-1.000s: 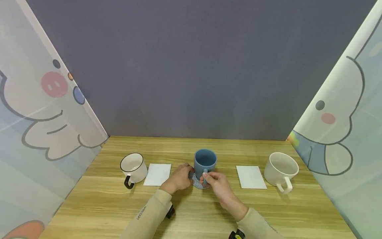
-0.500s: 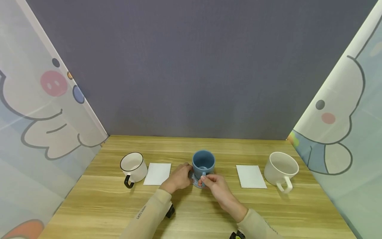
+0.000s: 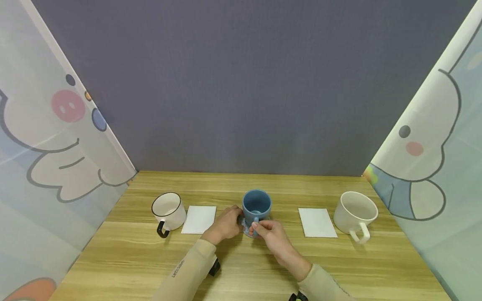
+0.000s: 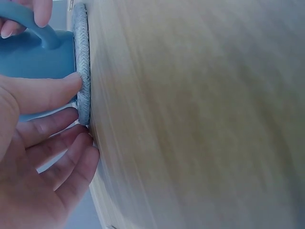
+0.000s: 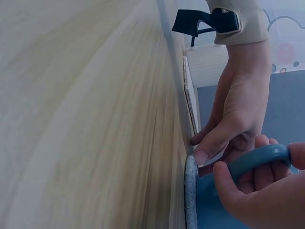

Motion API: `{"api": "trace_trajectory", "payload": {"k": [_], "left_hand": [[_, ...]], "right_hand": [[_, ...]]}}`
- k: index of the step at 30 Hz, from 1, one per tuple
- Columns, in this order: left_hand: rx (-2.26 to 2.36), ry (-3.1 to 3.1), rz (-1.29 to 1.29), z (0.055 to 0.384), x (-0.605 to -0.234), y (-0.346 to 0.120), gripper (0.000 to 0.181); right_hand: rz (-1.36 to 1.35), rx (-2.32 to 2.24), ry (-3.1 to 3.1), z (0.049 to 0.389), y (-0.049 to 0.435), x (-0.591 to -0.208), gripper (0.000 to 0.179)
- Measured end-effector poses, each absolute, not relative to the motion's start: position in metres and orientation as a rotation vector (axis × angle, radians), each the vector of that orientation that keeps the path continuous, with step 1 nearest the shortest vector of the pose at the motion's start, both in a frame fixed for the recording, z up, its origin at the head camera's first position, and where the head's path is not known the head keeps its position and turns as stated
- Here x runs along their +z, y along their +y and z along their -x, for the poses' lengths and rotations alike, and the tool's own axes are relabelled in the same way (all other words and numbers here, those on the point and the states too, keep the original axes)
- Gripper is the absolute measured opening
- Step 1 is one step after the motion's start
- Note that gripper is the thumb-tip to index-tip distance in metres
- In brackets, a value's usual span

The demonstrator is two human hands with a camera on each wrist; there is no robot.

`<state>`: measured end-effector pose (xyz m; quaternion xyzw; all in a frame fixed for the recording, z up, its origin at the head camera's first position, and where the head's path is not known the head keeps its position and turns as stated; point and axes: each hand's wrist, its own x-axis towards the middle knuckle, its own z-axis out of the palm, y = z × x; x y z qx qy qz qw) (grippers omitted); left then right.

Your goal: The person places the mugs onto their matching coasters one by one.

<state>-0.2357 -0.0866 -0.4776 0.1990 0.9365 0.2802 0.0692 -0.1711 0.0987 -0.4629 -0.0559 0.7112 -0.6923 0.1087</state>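
A blue mug [image 3: 257, 205] stands upright on a round woven coaster [image 4: 82, 67] near the middle of the table. Its handle [image 5: 259, 160] points toward the person, and my right hand [image 3: 274, 238] pinches it between thumb and fingers. At the coaster's left edge, my left hand [image 3: 227, 224] holds the rim, the thumb tip on it and the fingers curled round farther along. In the left wrist view the coaster lies flat on the wood with the mug's base over it. Most of the coaster's top is hidden under the mug.
To the left are a white mug [image 3: 169, 213] with a black rim and handle, and a white square coaster [image 3: 198, 220]. On the right lie another white square coaster [image 3: 317, 223] and a larger cream mug [image 3: 353, 215]. A grey panel [image 3: 241, 92] stands behind the table.
The blue mug has shifted slightly left and toward the person, with the right hand on its handle. It covers more of the coaster. My left hand has stayed in place.
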Motion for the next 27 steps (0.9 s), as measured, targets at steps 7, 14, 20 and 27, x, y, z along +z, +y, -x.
{"api": "trace_trajectory", "payload": {"k": [7,14,20,27], "left_hand": [[0.85,2.822,-0.603,0.236,-0.478,-0.086,0.035],[0.849,2.816,-0.613,0.237,-0.478,-0.086,0.038],[0.857,2.815,-0.614,0.237,-0.479,-0.086,0.04],[0.857,2.816,-0.601,0.237,-0.48,-0.087,0.042]], "right_hand": [[0.173,-2.011,2.115,0.169,0.098,-0.462,0.034],[0.172,-2.026,2.1,0.169,0.099,-0.464,0.034],[0.225,-1.944,2.187,0.167,0.104,-0.464,0.034],[0.26,-1.788,2.417,0.165,0.115,-0.462,0.029]]}}
